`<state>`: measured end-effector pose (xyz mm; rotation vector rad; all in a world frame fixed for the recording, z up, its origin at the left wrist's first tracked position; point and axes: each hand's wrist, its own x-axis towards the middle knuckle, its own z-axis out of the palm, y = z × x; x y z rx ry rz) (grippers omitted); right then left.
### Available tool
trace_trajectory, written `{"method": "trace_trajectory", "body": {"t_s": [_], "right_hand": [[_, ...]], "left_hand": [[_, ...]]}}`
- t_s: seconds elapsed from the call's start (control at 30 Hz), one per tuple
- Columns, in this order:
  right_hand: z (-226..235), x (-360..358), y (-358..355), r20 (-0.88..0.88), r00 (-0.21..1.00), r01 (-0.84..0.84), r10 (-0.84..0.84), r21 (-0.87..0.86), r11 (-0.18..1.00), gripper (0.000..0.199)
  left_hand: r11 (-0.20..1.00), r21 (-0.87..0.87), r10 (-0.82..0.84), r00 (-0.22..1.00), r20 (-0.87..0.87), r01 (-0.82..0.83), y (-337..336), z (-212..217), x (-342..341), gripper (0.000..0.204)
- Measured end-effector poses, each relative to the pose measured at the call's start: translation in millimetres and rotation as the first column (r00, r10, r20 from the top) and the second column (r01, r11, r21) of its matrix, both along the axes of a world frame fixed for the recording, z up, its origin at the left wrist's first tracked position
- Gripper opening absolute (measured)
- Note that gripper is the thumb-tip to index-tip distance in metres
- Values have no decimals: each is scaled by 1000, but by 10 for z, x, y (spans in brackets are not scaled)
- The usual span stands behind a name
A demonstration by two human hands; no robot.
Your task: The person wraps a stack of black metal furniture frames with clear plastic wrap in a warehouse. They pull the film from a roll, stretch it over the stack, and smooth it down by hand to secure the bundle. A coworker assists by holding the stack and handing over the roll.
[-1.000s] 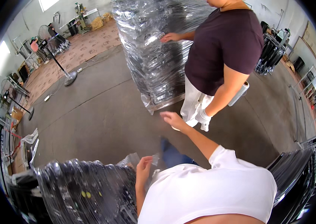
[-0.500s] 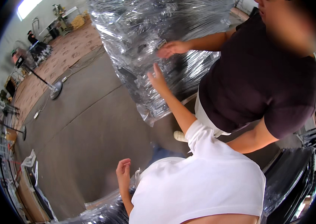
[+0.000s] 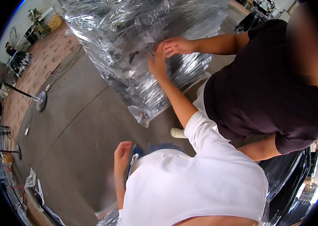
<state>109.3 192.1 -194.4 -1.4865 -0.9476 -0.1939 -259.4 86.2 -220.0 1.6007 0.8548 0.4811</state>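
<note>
Film-wrapped stack [image 3: 130, 39], on floor [image 3: 80, 143], one lower corner nearest: visible faces already covered; far side hidden, remainder untellable. Right hand [image 3: 158, 67]: fingers spread, before stack's face beside co-worker's hand [image 3: 180, 46], contact unclear. Left hand [image 3: 121, 155]: loosely curled, seemingly empty, well apart.

Looking like an industrial workshop or warehouse hall. Showing a tall film-wrapped stack [image 3: 123, 32] just beyond the right hand [image 3: 157, 67], bare grey floor [image 3: 76, 150] below the left hand [image 3: 121, 153], and dark film-covered goods [image 3: 287, 182] low to the right of both. Also revealing, far to the left of the hands, a pedestal fan [image 3: 41, 101], reddish patterned floor covering [image 3: 53, 52] and a machine [image 3: 36, 16].
</note>
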Motion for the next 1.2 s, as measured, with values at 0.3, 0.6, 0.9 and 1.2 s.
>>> {"method": "trace_trajectory", "body": {"t_s": [0.3, 0.6, 0.9, 1.2], "right_hand": [[-248, 104, 361, 54, 951, 308, -304, -96, 947, 83], [-244, -624, 139, -31, 991, 121, -133, -248, 961, 63], [68, -273, 265, -205, 956, 220, -209, 31, 975, 48], [33, -573, 77, -66, 997, 37, -51, -204, 978, 65]], "left_hand": [[986, -68, -158, 987, -42, 155, 436, 41, 155, 17], [973, -62, -222, 975, -16, 220, 714, -10, 189, 22], [972, -27, -235, 971, -34, 235, 804, -41, 98, 22], [969, -85, -236, 972, -17, 234, 810, -158, 24, 19]]}}
